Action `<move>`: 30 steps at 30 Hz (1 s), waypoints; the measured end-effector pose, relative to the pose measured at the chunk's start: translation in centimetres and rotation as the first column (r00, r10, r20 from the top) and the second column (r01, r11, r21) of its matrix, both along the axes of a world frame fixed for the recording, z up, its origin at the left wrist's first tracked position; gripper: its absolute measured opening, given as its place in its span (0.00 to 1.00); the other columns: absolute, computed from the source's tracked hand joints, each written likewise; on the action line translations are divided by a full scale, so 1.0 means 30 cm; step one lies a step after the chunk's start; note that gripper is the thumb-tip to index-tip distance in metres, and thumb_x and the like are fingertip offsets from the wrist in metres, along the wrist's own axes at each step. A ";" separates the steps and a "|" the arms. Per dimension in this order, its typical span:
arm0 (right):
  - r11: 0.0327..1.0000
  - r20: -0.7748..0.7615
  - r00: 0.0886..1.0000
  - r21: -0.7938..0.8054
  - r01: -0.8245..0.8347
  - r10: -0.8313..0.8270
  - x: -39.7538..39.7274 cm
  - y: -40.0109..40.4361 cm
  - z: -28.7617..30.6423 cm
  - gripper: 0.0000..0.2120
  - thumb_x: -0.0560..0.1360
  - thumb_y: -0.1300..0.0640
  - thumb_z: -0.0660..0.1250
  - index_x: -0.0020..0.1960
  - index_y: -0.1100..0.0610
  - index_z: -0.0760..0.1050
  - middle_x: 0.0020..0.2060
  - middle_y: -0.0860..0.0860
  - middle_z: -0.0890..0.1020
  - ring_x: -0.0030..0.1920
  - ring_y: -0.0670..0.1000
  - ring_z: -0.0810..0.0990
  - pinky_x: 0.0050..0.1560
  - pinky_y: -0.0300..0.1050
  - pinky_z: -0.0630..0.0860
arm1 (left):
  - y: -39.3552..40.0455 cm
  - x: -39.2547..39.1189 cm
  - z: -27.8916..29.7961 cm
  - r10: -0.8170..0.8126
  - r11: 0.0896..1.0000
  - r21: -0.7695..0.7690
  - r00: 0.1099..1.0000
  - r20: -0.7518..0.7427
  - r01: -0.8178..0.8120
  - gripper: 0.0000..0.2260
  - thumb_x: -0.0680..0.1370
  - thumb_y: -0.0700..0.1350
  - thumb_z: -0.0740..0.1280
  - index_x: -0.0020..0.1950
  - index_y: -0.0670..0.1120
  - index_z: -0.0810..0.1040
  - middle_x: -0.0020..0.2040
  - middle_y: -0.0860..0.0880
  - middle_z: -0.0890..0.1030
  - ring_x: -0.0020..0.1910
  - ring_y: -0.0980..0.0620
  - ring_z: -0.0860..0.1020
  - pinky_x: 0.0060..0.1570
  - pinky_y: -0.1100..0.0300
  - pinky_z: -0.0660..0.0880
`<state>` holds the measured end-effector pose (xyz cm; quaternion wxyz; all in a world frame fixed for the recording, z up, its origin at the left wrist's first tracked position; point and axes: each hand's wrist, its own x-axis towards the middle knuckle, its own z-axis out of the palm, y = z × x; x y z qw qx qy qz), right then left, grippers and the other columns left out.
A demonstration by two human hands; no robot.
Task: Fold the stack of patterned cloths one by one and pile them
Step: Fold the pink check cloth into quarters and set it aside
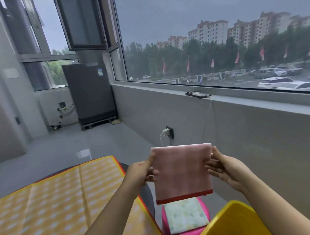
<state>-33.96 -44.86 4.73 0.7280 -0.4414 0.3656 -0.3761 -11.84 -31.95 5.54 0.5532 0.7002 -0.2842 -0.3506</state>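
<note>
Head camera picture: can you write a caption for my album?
Both hands, left hand and right hand, hold up a pink cloth above a folded green cloth.

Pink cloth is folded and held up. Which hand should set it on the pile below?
Right hand, probably: the green folded cloth on the pink stool lies nearer its side. Left hand also pinches the pink cloth.
</note>
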 end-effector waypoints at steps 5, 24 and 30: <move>0.996 -0.001 0.998 0.068 0.057 -0.057 -0.033 -0.089 -0.052 0.19 0.76 0.46 0.63 0.46 0.64 0.75 0.39 0.61 0.82 0.40 0.55 0.81 0.34 0.43 0.80 | -0.094 -0.046 -0.063 -0.050 0.998 -0.047 0.993 -0.106 0.045 0.24 0.73 0.60 0.65 0.50 0.39 0.82 0.34 0.52 0.83 0.29 0.59 0.78 0.30 0.66 0.65; 0.996 -0.328 0.943 -0.059 -0.072 0.049 -0.067 -0.299 -0.368 0.08 0.74 0.63 0.68 0.50 0.53 0.79 0.48 0.54 0.81 0.43 0.50 0.78 0.43 0.42 0.74 | -0.345 -0.149 -0.399 0.258 0.966 0.052 0.907 -0.332 -0.255 0.08 0.76 0.37 0.68 0.54 0.40 0.79 0.46 0.43 0.81 0.42 0.48 0.80 0.39 0.60 0.79; 0.983 -0.433 0.899 -0.129 -0.128 0.060 0.009 -0.312 -0.546 0.18 0.73 0.68 0.66 0.62 0.58 0.76 0.53 0.55 0.79 0.45 0.49 0.78 0.35 0.32 0.74 | -0.356 -0.223 -0.574 0.510 0.860 0.100 0.852 -0.118 -0.501 0.13 0.79 0.36 0.62 0.62 0.43 0.78 0.61 0.47 0.79 0.58 0.48 0.78 0.60 0.56 0.73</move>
